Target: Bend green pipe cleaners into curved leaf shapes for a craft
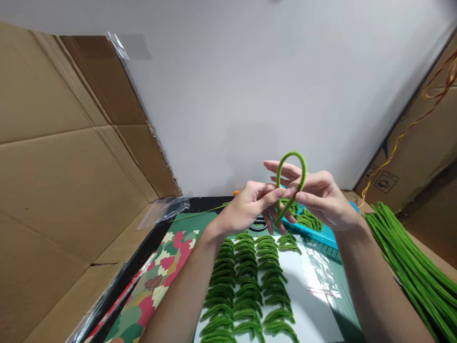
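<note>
A green pipe cleaner [298,164] is bent into a tall loop, and both hands pinch it where its two legs cross. My left hand [246,205] grips the crossing from the left with thumb and fingers. My right hand [321,197] holds it from the right, fingers extended behind the loop. Both hands hover above the table's far part. Below them lie several rows of small folded green pipe-cleaner pieces [246,290] on a white sheet [310,314].
A blue tray [317,233] holding more green pieces sits under my right hand. A bundle of long straight green pipe cleaners [414,267] lies at the right. Cardboard walls [64,190] stand left and right. A patterned mat [157,281] and black scissors [257,224] lie on the table.
</note>
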The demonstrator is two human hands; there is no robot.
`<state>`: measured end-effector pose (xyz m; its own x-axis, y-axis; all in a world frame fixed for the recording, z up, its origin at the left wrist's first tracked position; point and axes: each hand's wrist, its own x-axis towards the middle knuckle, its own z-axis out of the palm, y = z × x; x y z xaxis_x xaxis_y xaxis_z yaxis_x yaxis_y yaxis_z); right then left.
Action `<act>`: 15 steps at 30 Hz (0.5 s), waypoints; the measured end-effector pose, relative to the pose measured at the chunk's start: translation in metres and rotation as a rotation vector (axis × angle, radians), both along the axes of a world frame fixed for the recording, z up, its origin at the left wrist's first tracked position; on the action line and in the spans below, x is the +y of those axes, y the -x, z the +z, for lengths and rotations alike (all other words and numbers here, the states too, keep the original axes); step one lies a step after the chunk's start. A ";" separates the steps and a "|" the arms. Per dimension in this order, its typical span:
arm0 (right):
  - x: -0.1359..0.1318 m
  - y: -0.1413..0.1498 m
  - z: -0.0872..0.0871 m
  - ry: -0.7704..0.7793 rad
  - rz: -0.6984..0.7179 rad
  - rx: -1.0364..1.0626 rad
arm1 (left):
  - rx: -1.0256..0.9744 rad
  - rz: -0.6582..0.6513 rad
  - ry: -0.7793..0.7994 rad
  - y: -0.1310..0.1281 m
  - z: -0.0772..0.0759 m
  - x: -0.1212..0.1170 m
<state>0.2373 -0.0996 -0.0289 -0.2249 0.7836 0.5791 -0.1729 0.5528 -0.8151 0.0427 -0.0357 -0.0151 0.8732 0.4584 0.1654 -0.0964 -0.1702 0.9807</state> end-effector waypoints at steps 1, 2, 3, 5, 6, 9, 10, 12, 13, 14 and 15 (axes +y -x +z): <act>0.001 0.001 -0.001 0.028 -0.002 0.007 | 0.006 -0.008 0.019 -0.001 -0.001 -0.001; 0.003 0.002 -0.002 0.041 -0.013 0.020 | 0.007 -0.011 0.034 -0.003 -0.002 -0.001; 0.004 0.002 -0.003 0.041 -0.031 0.033 | 0.005 -0.011 0.047 -0.004 -0.003 0.000; 0.007 0.002 -0.005 0.024 -0.070 0.048 | 0.005 -0.021 0.065 -0.005 -0.005 0.001; 0.008 0.001 -0.006 0.022 -0.079 0.050 | 0.007 -0.032 0.068 -0.006 -0.006 0.001; 0.009 -0.003 -0.006 0.045 -0.051 0.052 | 0.026 -0.059 0.057 -0.004 -0.007 0.003; 0.008 -0.004 -0.006 0.055 -0.044 0.053 | 0.034 -0.065 0.049 -0.002 -0.007 0.004; 0.008 -0.006 -0.005 0.056 -0.055 0.068 | 0.058 -0.065 0.031 0.000 -0.005 0.005; 0.008 -0.007 -0.005 0.048 -0.076 0.085 | 0.070 -0.057 0.023 0.002 -0.005 0.005; 0.008 -0.007 -0.004 0.041 -0.101 0.106 | 0.081 -0.048 0.017 0.003 -0.003 0.006; 0.008 -0.008 -0.004 0.031 -0.124 0.129 | 0.091 -0.037 0.012 0.004 -0.002 0.006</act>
